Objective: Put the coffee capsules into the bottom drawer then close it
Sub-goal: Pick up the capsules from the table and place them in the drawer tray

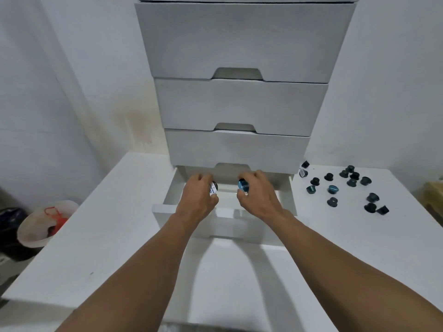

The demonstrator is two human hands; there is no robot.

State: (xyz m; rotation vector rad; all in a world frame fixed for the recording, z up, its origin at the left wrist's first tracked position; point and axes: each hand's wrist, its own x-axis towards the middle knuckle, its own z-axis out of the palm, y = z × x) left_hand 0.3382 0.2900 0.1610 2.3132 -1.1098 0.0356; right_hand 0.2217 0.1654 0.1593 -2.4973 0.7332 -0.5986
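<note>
hands hover over the open bottom drawer; your left hand pinches a dark capsule with a white lid, your right hand pinches a blue capsule. loose capsules lie scattered on the white table, right of the drawer unit.

Both hands are over the open bottom drawer of the white drawer unit. Left hand pinches a dark capsule with its white foil lid facing out, right hand pinches a blue capsule. Loose capsules are scattered on the white bench at about 3 o'clock from the drawer. At 9 o'clock, off the bench, there's a bin with something red inside.
</note>
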